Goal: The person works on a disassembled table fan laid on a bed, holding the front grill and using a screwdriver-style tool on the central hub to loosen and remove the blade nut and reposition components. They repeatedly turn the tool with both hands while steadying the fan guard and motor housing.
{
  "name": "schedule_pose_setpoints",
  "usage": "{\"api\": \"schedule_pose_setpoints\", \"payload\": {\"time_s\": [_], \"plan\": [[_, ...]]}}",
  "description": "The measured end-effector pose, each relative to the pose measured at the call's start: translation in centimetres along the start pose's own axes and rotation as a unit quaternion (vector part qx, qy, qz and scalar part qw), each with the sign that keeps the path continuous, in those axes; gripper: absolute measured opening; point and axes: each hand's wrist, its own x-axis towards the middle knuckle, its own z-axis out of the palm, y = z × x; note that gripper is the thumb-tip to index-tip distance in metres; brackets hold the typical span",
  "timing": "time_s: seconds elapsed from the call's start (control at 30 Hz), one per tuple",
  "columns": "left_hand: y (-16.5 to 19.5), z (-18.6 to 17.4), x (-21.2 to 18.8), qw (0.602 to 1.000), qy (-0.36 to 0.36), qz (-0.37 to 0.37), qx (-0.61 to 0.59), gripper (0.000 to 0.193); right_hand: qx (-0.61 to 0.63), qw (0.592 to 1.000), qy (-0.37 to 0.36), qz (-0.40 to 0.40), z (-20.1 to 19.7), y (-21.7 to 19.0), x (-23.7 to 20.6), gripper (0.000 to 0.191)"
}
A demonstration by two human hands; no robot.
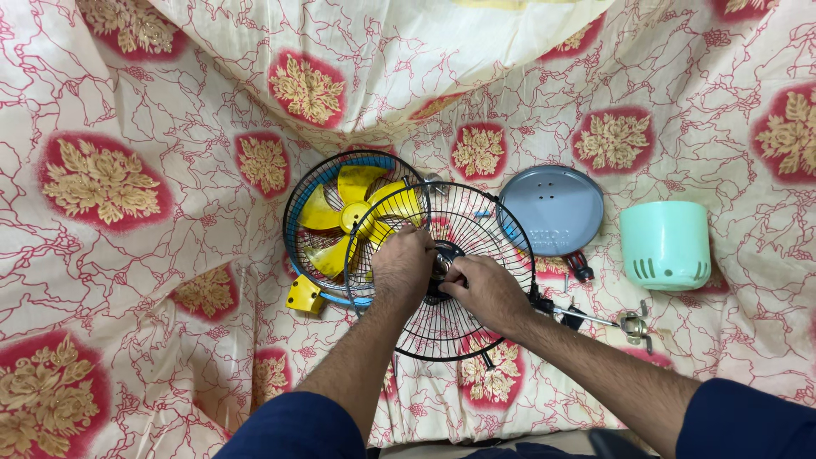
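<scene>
Both hands meet at the middle of a black wire fan guard [463,280] that lies flat on a cream bedsheet [127,280] printed with red patches and gold flowers. The left hand [403,265] rests over the guard's wires just left of the centre, its fingers curled down toward the black hub [444,255], and its grip looks narrow, closed around the hub's edge. The right hand [486,291] comes in from the lower right with thumb and forefinger pinched tight on the same hub; what small part sits between those fingertips is too hidden to tell. The guard's left rim overlaps a second guard [319,183] with a blue-tinted ring, which lies on the sheet holding a yellow fan blade [348,217] inside it. A small yellow bracket [304,295] sits at that second guard's lower left edge. To the right of the black guard, just beside its upper rim, lies a round grey-blue cover plate [551,208]. Farther right, well apart from the hands, a mint-green motor cover [665,245] lies on its side, vent slots toward the camera. Below it, a slim metal rod with a fitting [631,324] lies near the right forearm. Dark blue sleeves [748,421] show at the bottom edge.
</scene>
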Motion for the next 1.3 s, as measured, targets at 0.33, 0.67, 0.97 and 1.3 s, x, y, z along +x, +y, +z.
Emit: {"api": "schedule_pose_setpoints", "payload": {"time_s": [0.33,0.67,0.97,1.3], "plan": [[-0.4,0.2,0.1,1.0,0.016,-0.007,-0.008,0.016,-0.045,0.998,0.018,-0.05,0.1,1.0,0.4,0.022],[-0.1,0.3,-0.4,0.999,-0.005,-0.032,-0.002,0.019,-0.025,0.999,-0.02,0.0,-0.2,0.2,0.3,0.024],[-2.0,2.7,-2.3,0.981,0.11,0.07,-0.145,0.037,0.131,0.961,0.238,0.05,-6.1,6.7,-1.0,0.028],[0.8,1.7,-6.9,0.986,-0.002,-0.077,-0.147,0.033,-0.016,0.994,0.035,0.099,-3.0,10.7,-5.4,0.044]]}}
